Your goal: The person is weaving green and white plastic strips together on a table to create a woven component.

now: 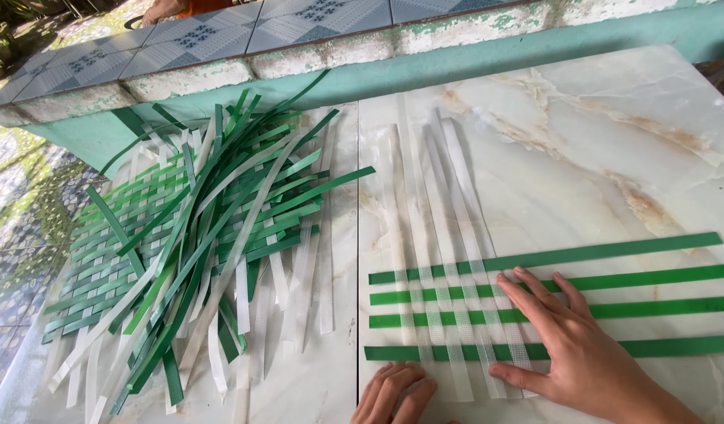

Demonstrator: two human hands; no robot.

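- The left hand [393,392] lay at the near edge of the view, fingers curled together and knuckles down on the pale marble-patterned tabletop [613,141]; it clasped nothing, and its fingertips rested just short of the nearest strip of the weave.
- The right hand [566,345] lay flat, palm down, with its fingers [527,294] spread apart and pressing on the small woven patch of green and translucent white plastic strips [456,314]; it pinched nothing.
- That hand was the nearer of the two to the patch, touching its right edge, with the patch lying just to the left of the fingertips.
- Four flat green plastic strips [652,279] ran with their long axis left to right, passing under the right hand's fingers and on past it to the right.
- Several translucent white plastic strips [425,196] crossed them, their long axis running away from the fingers toward the far side of the table.
- Well to the left of both hands lay a loose heap of green and white strips [220,235], partly over a larger woven mat of the same strips [95,267].
- Beyond everything ran a tiled ledge with a green-painted face [425,67].
- No container showed anywhere in view.
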